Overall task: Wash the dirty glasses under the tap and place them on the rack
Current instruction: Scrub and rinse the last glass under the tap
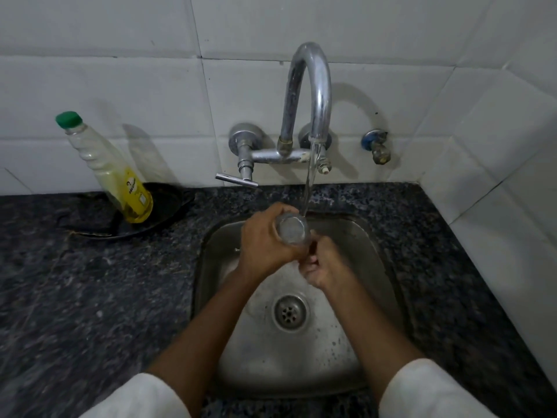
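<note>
Glass (291, 230): wet, slippery, breaks easily.
Left hand (265, 239): wraps its side.
Right hand (319, 263): curled against its bottom.

- Glass (291, 230): lower body hidden behind the left hand (265, 245); only the rim end shows.
- Right hand (324, 263): fingertips obscured behind the glass.
- Bottle (120, 179): label print unreadable.
- Sleeves (437, 390): cut off at the bottom edge.
</note>
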`<state>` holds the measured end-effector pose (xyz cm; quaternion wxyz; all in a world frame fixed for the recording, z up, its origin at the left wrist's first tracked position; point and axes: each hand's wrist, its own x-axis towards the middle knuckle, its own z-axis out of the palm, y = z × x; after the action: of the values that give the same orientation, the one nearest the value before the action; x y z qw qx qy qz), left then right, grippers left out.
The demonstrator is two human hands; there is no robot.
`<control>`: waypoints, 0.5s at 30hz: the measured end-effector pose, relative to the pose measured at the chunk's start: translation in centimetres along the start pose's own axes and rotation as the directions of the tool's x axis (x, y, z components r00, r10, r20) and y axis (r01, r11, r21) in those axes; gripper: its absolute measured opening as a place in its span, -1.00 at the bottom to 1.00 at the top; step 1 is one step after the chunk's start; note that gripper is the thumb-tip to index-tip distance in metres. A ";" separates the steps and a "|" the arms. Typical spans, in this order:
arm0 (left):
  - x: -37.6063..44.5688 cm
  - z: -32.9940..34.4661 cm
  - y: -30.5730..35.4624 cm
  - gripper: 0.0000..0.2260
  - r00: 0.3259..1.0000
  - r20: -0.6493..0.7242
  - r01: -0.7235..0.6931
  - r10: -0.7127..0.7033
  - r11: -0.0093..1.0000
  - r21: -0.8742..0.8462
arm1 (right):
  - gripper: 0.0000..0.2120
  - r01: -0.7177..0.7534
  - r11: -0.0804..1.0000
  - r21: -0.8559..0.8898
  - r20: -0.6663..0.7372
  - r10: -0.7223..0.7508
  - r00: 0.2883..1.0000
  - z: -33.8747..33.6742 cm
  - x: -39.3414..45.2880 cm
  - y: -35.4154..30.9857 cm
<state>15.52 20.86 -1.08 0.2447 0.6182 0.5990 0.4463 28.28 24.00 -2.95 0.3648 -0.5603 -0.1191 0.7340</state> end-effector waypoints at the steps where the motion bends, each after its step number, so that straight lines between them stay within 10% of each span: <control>1: 0.0 0.0 0.0 -0.52 1.000 0.003 -0.024 0.024 0.999 0.028 | -0.66 -0.013 1.000 -0.008 -0.012 0.013 1.000 0.5 0.1 0.8; 5: -0.2 -2.0 -1.0 -0.52 0.996 0.069 0.044 -0.054 0.990 0.132 | -0.73 0.099 0.945 -0.310 -0.100 -0.136 0.986 1.8 1.2 2.3; 12: -1.7 -6.3 -3.1 -0.44 0.979 0.006 0.197 -0.204 0.952 0.233 | -0.80 0.306 0.887 -0.346 0.066 -0.303 0.951 4.1 0.3 0.9; 15: -1.7 -7.7 -3.0 -0.43 0.976 -0.013 0.215 -0.217 0.950 0.227 | -0.71 0.508 0.425 -0.749 0.200 -0.585 0.786 7.0 -2.0 -0.3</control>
<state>7.63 17.93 -0.35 0.2232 0.5755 0.7087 0.3417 22.24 24.57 1.09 0.3115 -0.6228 -0.5788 0.4243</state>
